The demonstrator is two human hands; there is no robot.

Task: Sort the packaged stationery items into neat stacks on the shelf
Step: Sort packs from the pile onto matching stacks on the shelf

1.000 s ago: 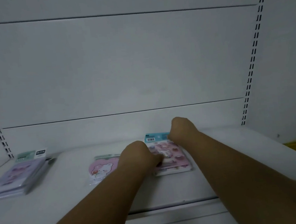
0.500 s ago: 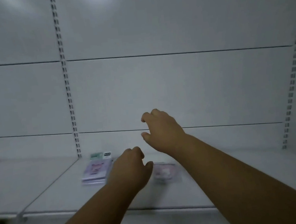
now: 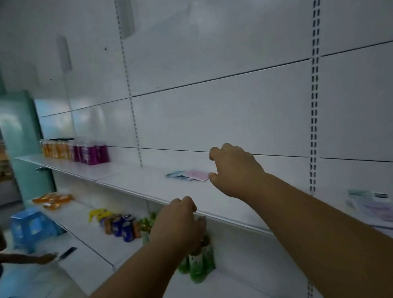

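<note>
A few flat packets, blue and pink (image 3: 188, 175), lie on the white shelf (image 3: 146, 185) ahead. My right hand (image 3: 234, 169) hovers just right of them with fingers curled and apart, holding nothing. My left hand (image 3: 177, 222) is lower, in front of the shelf's front edge, fingers loosely curled around nothing. A stack of purple packets with a green-headed one (image 3: 376, 208) lies at the far right of the shelf, blurred.
Orange and purple bottles (image 3: 75, 151) stand at the shelf's far left. The lower shelf holds cans (image 3: 122, 225), green bottles (image 3: 196, 259) and orange packs (image 3: 52, 200). A blue stool (image 3: 31, 227) and another person's arm (image 3: 21, 258) are at lower left.
My view has swung left along the shelf. Both hands have left the pink packets; the right one now hovers beside a different pile, the left has dropped below the shelf edge.
</note>
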